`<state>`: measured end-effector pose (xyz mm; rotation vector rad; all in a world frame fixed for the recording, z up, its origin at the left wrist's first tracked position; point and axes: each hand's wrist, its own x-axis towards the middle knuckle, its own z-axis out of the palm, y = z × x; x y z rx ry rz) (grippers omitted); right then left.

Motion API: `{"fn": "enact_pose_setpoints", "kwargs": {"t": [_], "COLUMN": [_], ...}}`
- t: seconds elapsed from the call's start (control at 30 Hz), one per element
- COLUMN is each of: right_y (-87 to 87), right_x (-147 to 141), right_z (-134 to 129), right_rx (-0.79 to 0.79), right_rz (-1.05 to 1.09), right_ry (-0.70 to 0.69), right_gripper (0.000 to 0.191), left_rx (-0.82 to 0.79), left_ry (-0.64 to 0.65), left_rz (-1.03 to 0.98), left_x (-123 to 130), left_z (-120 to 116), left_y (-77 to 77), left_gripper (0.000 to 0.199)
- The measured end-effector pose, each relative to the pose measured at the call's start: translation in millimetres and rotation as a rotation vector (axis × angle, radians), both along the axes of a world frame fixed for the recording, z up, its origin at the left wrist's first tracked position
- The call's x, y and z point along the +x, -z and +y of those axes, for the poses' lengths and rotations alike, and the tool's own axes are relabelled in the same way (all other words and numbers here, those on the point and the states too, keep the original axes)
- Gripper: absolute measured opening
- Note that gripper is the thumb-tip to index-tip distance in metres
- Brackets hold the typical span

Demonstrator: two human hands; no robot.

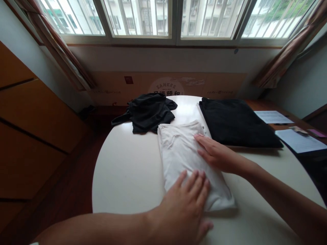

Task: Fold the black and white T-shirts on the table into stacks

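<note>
A folded white cloth garment (pixel 178 153) lies on the round white table (pixel 125 177), near its front. My left hand (pixel 184 204) rests flat on the garment's near part, fingers spread. My right hand (pixel 214 153) presses flat on its right side, touching nothing else. Behind the white bundle sits a crumpled black garment (pixel 148 112). A neatly folded black garment (pixel 235 122) lies to the right, a little beyond my right hand's fingertips.
Sheets of paper (pixel 298 140) lie on a wooden surface past the table's right edge. Wooden cabinet doors (pixel 33 115) stand at the left. A barred window (pixel 176 20) with curtains lies beyond the table.
</note>
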<state>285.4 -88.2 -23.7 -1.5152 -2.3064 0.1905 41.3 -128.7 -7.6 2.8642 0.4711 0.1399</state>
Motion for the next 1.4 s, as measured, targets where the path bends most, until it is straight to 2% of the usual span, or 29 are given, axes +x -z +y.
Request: {"fn": "enact_pose_setpoints", "kwargs": {"t": [0.07, 0.13, 0.3, 0.4, 0.6, 0.8, 0.9, 1.0, 1.1, 1.17, 1.23, 1.3, 1.4], "right_y": [2.6, -1.2, -9.4, -5.1, 4.7, 3.2, -1.0, -0.8, 5.4, 11.5, 18.1, 23.8, 26.8], "right_x": [-4.5, -22.4, -78.9, -85.7, -79.8, -90.2, -91.9, -89.4, -77.1, -61.7, -42.8, -24.5, -6.9], "right_z": [16.5, 20.8, 15.4, 31.0, 86.9, 128.4, 120.1, 77.3, 30.3, 17.7, 23.8, 41.8, 73.3], "right_rx": [-0.017, -0.018, -0.119, -0.139, -0.124, -0.077, -0.024, -0.003, -0.054, -0.068, -0.072, -0.089, -0.124], "right_rz": [-0.051, -0.075, -0.116, -0.147, -0.2, -0.244, -0.251, -0.2, -0.16, -0.152, -0.16, -0.184, -0.221], "right_ry": [0.01, -0.058, -0.454, -0.499, -0.465, -0.444, -0.433, -0.414, -0.414, -0.326, -0.182, -0.052, 0.065], "right_gripper": [0.056, 0.06, 0.065, 0.066, 0.063, 0.06, 0.061, 0.064, 0.065, 0.064, 0.064, 0.065, 0.066], "left_rx": [-0.032, -0.057, 0.006, 0.091, 0.247, 0.291, 0.283, 0.286, 0.286, 0.294, 0.309, 0.32, 0.322], "left_ry": [0.193, 0.29, 0.365, 0.374, 0.396, 0.399, 0.394, 0.396, 0.399, 0.418, 0.433, 0.43, 0.427], "left_rz": [-0.054, -0.104, -0.19, -0.174, -0.16, -0.151, -0.164, -0.209, -0.244, -0.253, -0.244, -0.225, -0.217], "left_x": [-1.3, 3.1, 15.7, 15.5, 14.3, 14.2, 13.4, 13.1, 14.2, 15.3, 16.1, 16.2, 15.6], "left_z": [-9.7, -5.9, 8.1, 5.4, 1.2, 1.0, 0.2, -0.6, -1.3, -1.8, -2.6, -3.7, -5.1], "left_y": [3.2, 7.2, 14.9, 13.6, 11.4, 9.0, 10.1, 14.3, 17.6, 18.3, 18.2, 17.9, 17.5], "left_gripper": [0.074, 0.074, 0.068, 0.062, 0.06, 0.061, 0.061, 0.059, 0.057, 0.057, 0.059, 0.06, 0.06]}}
